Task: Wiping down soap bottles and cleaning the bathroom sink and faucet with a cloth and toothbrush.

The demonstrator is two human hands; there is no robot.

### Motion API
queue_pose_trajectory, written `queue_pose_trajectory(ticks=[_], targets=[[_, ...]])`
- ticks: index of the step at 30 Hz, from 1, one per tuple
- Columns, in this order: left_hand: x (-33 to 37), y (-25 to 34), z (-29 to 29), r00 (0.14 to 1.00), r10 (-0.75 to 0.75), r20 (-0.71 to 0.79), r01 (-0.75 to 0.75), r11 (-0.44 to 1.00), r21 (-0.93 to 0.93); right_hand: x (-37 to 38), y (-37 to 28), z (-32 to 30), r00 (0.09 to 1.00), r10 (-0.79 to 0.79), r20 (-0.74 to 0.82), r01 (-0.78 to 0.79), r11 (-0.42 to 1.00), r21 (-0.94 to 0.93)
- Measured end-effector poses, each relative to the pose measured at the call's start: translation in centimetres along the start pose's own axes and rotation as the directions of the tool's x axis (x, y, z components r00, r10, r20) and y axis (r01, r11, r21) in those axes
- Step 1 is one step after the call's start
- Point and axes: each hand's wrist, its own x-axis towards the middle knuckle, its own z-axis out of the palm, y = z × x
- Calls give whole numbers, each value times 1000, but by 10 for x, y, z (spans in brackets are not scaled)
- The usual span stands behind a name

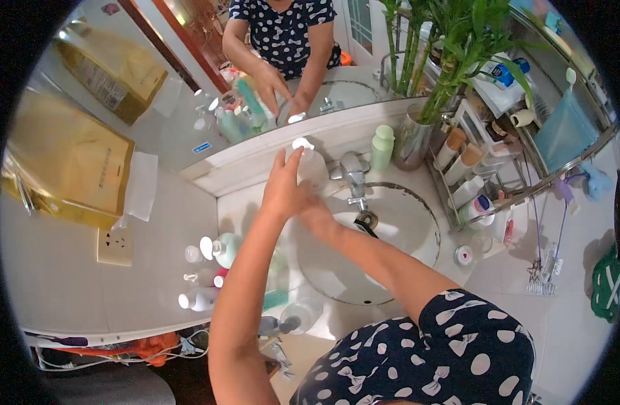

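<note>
My left hand (281, 189) is beside a whitish pump bottle (314, 169) at the back of the counter, left of the tap. Its fingers are stretched out and apart, with the tips close to the white pump head (302, 143); whether they touch it I cannot tell. Crossing behind the left wrist, my right hand (312, 210) is over the left rim of the white sink (408, 236). Its fingers are blurred and mostly hidden. A chrome tap (354, 172) stands at the sink's back, and a dark strip (366, 228) lies by the drain (368, 217).
A green bottle (383, 145) and a glass vase (414, 138) with bamboo stand right of the tap. A metal rack (451, 209) of toiletries lines the right side. Several bottles, including a pale green one (227, 250), crowd the left counter. A mirror (188, 135) rises behind.
</note>
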Motion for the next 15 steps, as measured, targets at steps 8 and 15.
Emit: queue_pose_trajectory(ticks=[8, 15], targets=[[58, -12, 40, 999, -27, 33, 23, 993, 117, 2, -14, -9, 1000, -3, -15, 0, 975, -224], [49, -30, 18, 998, -19, -64, 25, 996, 82, -8, -18, -7, 966, -122, -226, 56, 959, -278]])
